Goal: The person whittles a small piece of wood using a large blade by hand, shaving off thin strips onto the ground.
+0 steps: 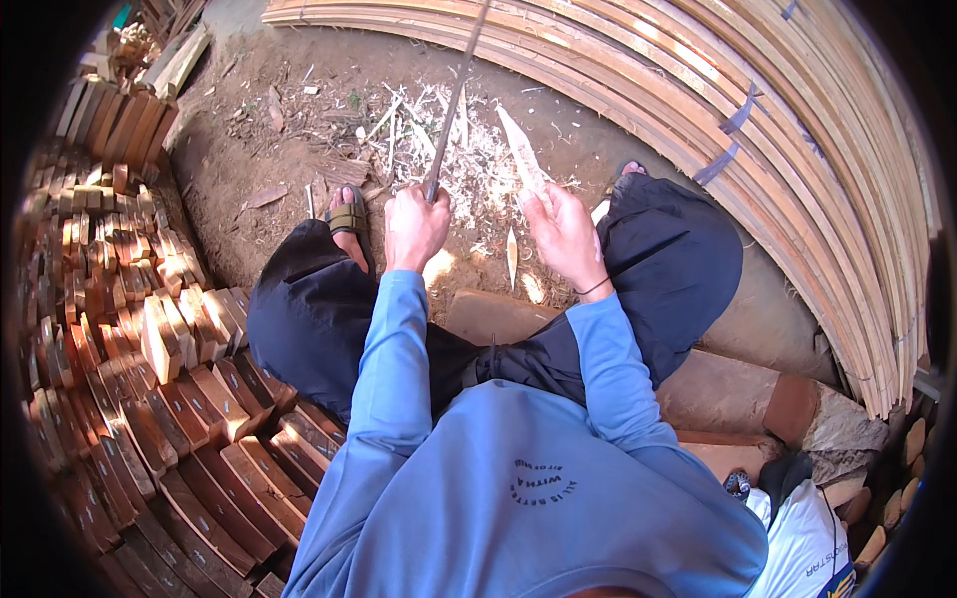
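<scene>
My left hand [417, 227] is closed round the lower end of a long, thin machete [457, 105]. Its dark blade points up and away, out past the top of the picture. In my right hand [566, 237] is a pale pointed piece of wood [518, 147], gripped at its near end with the tip facing away from me. The two hands are apart, and blade and wood do not touch. Below and between them, a small wood sliver [512, 259], pointed at both ends, lies on the ground. Curly wood shavings [464, 149] cover the dirt beyond my hands.
Stacked short wooden blocks [189, 429] fill the left side. Long bundled wood strips [698, 100], tied with blue bands [739, 120], curve across the far right. Brick slabs [713, 394] lie at the near right, beside a white sack [807, 543]. My sandalled foot [348, 221] rests on dirt.
</scene>
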`<action>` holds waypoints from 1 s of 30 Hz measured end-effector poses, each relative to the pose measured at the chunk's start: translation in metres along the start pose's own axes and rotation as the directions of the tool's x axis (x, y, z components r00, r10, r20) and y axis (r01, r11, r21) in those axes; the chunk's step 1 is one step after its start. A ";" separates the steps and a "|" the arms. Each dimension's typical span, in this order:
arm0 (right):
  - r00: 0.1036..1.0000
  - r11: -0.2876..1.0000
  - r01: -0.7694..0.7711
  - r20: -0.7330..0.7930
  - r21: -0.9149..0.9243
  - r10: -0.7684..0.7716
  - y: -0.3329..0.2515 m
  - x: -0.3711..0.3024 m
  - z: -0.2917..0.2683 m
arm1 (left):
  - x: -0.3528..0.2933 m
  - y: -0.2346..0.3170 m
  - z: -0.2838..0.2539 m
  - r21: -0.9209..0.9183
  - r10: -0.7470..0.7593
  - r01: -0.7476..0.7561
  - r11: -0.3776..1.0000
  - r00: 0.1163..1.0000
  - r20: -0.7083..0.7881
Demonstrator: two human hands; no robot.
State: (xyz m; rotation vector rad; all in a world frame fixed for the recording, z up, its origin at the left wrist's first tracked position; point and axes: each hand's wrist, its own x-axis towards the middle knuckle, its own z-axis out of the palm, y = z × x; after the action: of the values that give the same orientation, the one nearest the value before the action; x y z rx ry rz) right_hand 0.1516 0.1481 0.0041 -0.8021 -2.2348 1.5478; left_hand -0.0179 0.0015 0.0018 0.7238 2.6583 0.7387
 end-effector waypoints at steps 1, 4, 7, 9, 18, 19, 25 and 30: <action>0.985 0.944 -0.164 0.105 0.287 0.139 -0.012 -0.001 0.001 | -0.010 0.015 -0.018 -0.049 0.007 -0.003 0.999 0.997 0.070; 0.923 0.645 -0.385 0.276 0.661 0.269 -0.034 -0.001 -0.004 | -0.029 0.029 -0.031 -0.060 0.026 -0.013 0.998 0.974 0.224; 0.915 0.596 -0.402 0.288 0.695 0.282 -0.037 -0.003 -0.002 | -0.030 0.019 -0.015 0.002 0.086 -0.088 0.996 0.978 0.188; 0.908 0.588 -0.419 0.303 0.692 0.291 -0.036 -0.006 -0.003 | -0.026 0.017 -0.001 0.016 0.097 -0.100 0.995 0.986 0.136; 0.899 0.554 -0.437 0.336 0.709 0.280 -0.040 -0.012 -0.005 | -0.002 0.009 0.007 -0.074 -0.197 0.197 0.978 0.980 0.014; 0.900 0.524 -0.433 0.321 0.734 0.294 -0.030 -0.009 -0.004 | -0.006 0.014 0.000 -0.060 -0.158 0.161 0.985 0.986 0.046; 0.888 0.391 -0.447 0.346 0.805 0.303 -0.028 0.005 0.004 | -0.026 0.022 -0.017 -0.003 0.056 -0.057 0.998 0.978 0.202; 0.898 0.462 -0.434 0.330 0.773 0.292 -0.024 -0.002 -0.003 | -0.016 0.004 0.019 0.042 0.137 -0.150 0.988 0.967 0.213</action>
State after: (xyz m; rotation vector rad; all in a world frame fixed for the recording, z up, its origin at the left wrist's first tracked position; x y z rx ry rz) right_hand 0.1480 0.1428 0.0276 -0.8662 -1.0719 2.6240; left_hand 0.0045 0.0032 -0.0100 0.9623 2.4648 0.5860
